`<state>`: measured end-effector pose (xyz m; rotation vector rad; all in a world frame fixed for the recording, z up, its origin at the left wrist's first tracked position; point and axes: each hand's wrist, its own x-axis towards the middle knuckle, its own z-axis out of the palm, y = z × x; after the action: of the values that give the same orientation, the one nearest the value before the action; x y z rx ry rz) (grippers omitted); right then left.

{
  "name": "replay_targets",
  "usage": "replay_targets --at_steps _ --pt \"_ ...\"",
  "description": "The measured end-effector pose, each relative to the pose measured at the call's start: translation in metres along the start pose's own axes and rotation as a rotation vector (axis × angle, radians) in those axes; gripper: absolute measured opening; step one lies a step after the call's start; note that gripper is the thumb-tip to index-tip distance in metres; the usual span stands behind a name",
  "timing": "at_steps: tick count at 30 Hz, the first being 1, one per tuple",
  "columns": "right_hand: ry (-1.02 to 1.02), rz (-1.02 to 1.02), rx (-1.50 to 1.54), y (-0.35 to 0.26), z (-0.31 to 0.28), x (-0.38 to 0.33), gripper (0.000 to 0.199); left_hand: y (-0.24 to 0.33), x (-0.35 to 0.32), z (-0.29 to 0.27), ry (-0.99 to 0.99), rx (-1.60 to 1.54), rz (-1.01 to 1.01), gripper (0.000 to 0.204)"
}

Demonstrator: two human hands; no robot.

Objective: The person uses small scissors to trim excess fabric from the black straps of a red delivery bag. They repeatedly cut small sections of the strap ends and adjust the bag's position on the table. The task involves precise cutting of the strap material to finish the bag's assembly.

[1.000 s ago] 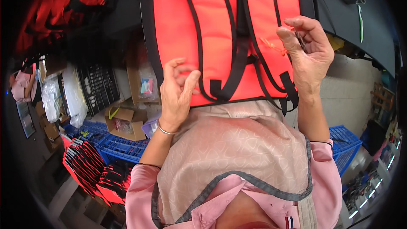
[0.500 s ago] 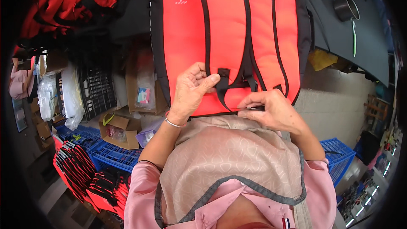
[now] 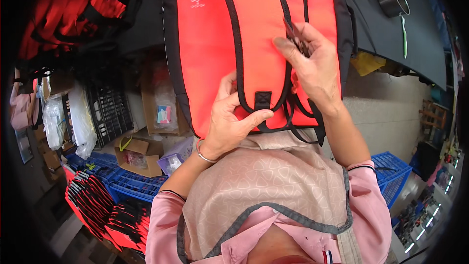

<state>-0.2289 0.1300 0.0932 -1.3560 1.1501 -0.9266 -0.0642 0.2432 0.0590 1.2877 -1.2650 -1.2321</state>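
Observation:
A bright orange-red backpack (image 3: 202, 68) with black side panels lies before me, its padded shoulder straps facing up. My left hand (image 3: 229, 115) is closed on the lower end of the left shoulder strap (image 3: 259, 63), thumb on top beside its black webbing tab (image 3: 263, 99). My right hand (image 3: 315, 66) is over the strap's inner edge, gripping small dark thread snips (image 3: 293, 33) whose pointed tips stick out up and left. Much of the snips is hidden by the fingers. Loose black webbing (image 3: 305, 138) hangs at the bag's near edge.
On the dark table (image 3: 378, 34) at right stand a metal mug (image 3: 394, 2) and a green-and-white toothbrush (image 3: 404, 37). More red bags (image 3: 80, 5) are piled far left. Blue crates (image 3: 391, 173) flank me; an open carton (image 3: 139, 155) sits on the left one.
My right hand has risen from the webbing at the near edge to the strap's middle, snips now pointing upward. My left hand has moved slightly down. The backpack has shifted a little left.

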Motion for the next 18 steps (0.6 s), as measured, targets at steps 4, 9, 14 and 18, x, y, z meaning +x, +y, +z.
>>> replay_targets --at_steps 4,9,14,18 --pt "-0.101 0.104 0.098 0.018 0.000 0.015 0.023 0.002 0.021 0.000 0.170 0.512 0.583 0.029" --pt "-0.334 0.348 0.051 0.036 -0.002 0.005 0.029 -0.016 0.047 -0.025 -0.127 0.731 0.957 0.026" --pt "0.005 -0.119 -0.262 0.042 -0.014 -0.025 0.036 -0.032 0.043 -0.022 -0.127 0.720 0.945 0.025" --pt "0.005 -0.041 -0.320 0.025 -0.037 -0.061 0.031 -0.043 0.040 -0.024 -0.097 0.762 0.929 0.023"
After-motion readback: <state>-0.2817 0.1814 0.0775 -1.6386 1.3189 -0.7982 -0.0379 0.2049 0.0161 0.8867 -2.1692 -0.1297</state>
